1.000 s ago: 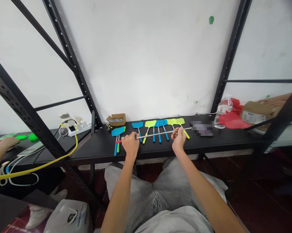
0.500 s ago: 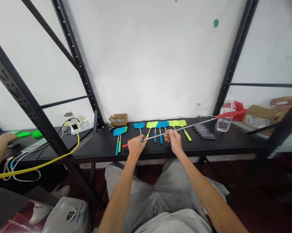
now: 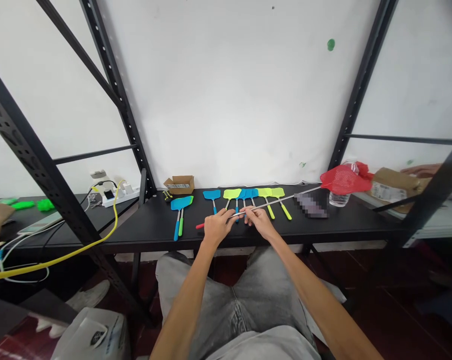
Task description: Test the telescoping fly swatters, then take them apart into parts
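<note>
Left hand [image 3: 217, 227], at the lower centre of the frame, was curled about the near end of the red swatter [image 3: 278, 201]; only the red tip of the handle [image 3: 199, 226] emerged to its left. Right hand [image 3: 261, 223], just beside it, pinched the thin metal rod [image 3: 303, 193] with its fingertips. The swatter ran aslant from the centre to the right of the frame, where its mesh head [image 3: 338, 181] overlapped the bottle [image 3: 339, 200] in view; whether the two touched could not be told. Blue swatters [image 3: 211, 195] and yellow swatters [image 3: 232, 193] lay along the table [image 3: 346, 220], across the middle of the frame.

Judged by its slender build, the red swatter was light but long, so that the head would probably dip or swing under a single pinch. The rod appeared stiff and smooth, liable to roll between the fingers and to bend if forced; the head looked soft and pliant. The handle seemed the surest hold, with a second, lighter grip on the rod for steadying.
</note>
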Tool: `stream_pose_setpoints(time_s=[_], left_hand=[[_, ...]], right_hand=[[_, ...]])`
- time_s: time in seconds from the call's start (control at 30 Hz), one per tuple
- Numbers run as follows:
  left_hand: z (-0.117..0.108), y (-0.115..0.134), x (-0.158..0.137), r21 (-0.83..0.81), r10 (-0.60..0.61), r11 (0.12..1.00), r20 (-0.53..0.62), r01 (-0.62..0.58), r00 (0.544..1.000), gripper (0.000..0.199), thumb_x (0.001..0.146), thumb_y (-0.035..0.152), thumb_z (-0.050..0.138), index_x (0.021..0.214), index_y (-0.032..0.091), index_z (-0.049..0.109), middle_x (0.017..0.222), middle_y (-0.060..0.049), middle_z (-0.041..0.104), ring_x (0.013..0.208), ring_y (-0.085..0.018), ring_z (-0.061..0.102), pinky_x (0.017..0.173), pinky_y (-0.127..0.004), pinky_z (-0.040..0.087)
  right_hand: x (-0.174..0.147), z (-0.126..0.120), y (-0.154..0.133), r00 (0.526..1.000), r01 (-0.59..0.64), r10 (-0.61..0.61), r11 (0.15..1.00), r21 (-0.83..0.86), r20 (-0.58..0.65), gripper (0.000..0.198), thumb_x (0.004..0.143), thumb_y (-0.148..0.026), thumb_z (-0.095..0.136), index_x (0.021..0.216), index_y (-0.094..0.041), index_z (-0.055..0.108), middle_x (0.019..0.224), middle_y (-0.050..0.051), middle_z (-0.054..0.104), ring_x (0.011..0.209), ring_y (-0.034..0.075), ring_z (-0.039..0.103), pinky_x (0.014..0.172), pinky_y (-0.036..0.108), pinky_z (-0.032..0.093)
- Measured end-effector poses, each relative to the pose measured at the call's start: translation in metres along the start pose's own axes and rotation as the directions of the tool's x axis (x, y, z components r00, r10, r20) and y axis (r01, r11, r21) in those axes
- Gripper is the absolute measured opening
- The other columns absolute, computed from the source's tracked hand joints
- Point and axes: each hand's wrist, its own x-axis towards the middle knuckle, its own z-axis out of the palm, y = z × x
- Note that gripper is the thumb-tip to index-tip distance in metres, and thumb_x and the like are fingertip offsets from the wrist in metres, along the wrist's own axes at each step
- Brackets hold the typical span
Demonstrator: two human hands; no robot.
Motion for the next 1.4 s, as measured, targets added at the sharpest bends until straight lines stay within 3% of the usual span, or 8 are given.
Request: stream_pose_setpoints(time_s=[0.37, 0.5, 0.6, 0.67, 0.83, 1.17, 1.27, 1.4], left_hand=[[0.003, 0.015, 0.004, -0.115, 0.012, 0.993, 0.031, -0.009, 0.999, 0.031, 0.097, 0.037, 0.048, 0.124, 0.028, 0.061, 0.115, -0.005, 0.07, 0.096, -0.019, 0.066, 0.066, -0.026, 0.041], [0.001, 0.014, 0.005, -0.093, -0.033, 0.995, 0.041, 0.037, 0.999, 0.037, 0.098, 0.043, 0.044, 0.127, 0.028, 0.059, 0.113, -0.006, 0.071, 0.092, -0.02, 0.067, 0.065, -0.026, 0.041], [0.0, 0.014, 0.005, -0.047, -0.061, 0.997, 0.069, 0.064, 0.996, 0.041, 0.098, 0.05, 0.038, 0.125, 0.028, 0.062, 0.105, -0.006, 0.072, 0.087, -0.02, 0.067, 0.063, -0.026, 0.039], [0.0, 0.015, 0.005, -0.03, -0.032, 0.999, 0.093, 0.035, 0.995, 0.042, 0.099, 0.051, 0.035, 0.121, 0.029, 0.064, 0.102, -0.006, 0.072, 0.087, -0.019, 0.067, 0.062, -0.026, 0.038], [0.001, 0.016, 0.004, -0.043, 0.008, 0.999, 0.097, -0.004, 0.995, 0.043, 0.098, 0.054, 0.036, 0.118, 0.03, 0.066, 0.102, -0.005, 0.072, 0.09, -0.019, 0.067, 0.062, -0.026, 0.037], [-0.001, 0.015, 0.005, -0.061, -0.003, 0.998, 0.139, 0.012, 0.99, 0.047, 0.099, 0.056, 0.031, 0.107, 0.031, 0.07, 0.091, -0.003, 0.071, 0.084, -0.018, 0.066, 0.059, -0.027, 0.03], [-0.002, 0.015, 0.006, -0.052, -0.009, 0.999, 0.149, 0.017, 0.989, 0.046, 0.1, 0.054, 0.031, 0.105, 0.03, 0.07, 0.092, -0.004, 0.071, 0.085, -0.018, 0.065, 0.058, -0.027, 0.029], [-0.002, 0.015, 0.007, -0.033, -0.05, 0.998, 0.137, 0.055, 0.989, 0.042, 0.099, 0.052, 0.034, 0.104, 0.03, 0.069, 0.094, -0.003, 0.07, 0.084, -0.018, 0.065, 0.058, -0.028, 0.027]], right_hand=[[-0.001, 0.007, -0.005, 0.989, 0.008, 0.003, 0.997, -0.075, 0.149, 0.039, 0.08, -0.058, 0.063, 0.079, -0.02, 0.073, 0.057, -0.001, 0.053, 0.051, 0.011, 0.042, 0.049, 0.025, 0.034], [-0.003, 0.003, -0.002, 0.999, -0.012, 0.014, 0.999, 0.045, -0.036, 0.039, 0.08, -0.056, 0.065, 0.089, -0.019, 0.073, 0.063, -0.001, 0.055, 0.051, 0.01, 0.042, 0.047, 0.024, 0.033], [-0.003, -0.002, 0.001, 0.969, 0.012, 0.042, 0.976, 0.216, -0.243, 0.041, 0.082, -0.056, 0.064, 0.099, -0.019, 0.072, 0.066, -0.001, 0.053, 0.048, 0.008, 0.04, 0.044, 0.023, 0.031], [-0.003, -0.004, 0.003, 0.954, 0.019, 0.059, 0.966, 0.258, -0.294, 0.04, 0.08, -0.055, 0.067, 0.096, -0.019, 0.072, 0.067, -0.001, 0.055, 0.048, 0.007, 0.042, 0.043, 0.022, 0.031], [0.0, -0.005, 0.011, 0.958, -0.022, 0.081, 0.978, 0.208, -0.276, 0.038, 0.076, -0.055, 0.07, 0.076, -0.017, 0.071, 0.063, 0.002, 0.059, 0.051, 0.009, 0.049, 0.044, 0.022, 0.034], [0.0, -0.004, 0.011, 0.997, -0.05, 0.053, 0.997, 0.053, -0.05, 0.036, 0.083, -0.052, 0.065, 0.083, -0.017, 0.074, 0.062, 0.002, 0.06, 0.055, 0.011, 0.052, 0.05, 0.023, 0.037], [0.0, -0.002, 0.01, 0.993, -0.053, 0.062, 0.994, 0.096, -0.099, 0.037, 0.081, -0.053, 0.067, 0.087, -0.017, 0.075, 0.062, 0.001, 0.057, 0.053, 0.01, 0.048, 0.048, 0.023, 0.035], [0.002, -0.005, 0.009, 0.945, 0.002, 0.11, 0.94, 0.342, -0.309, 0.043, 0.079, -0.057, 0.067, 0.095, -0.017, 0.072, 0.06, -0.003, 0.051, 0.047, 0.008, 0.041, 0.044, 0.023, 0.031]])
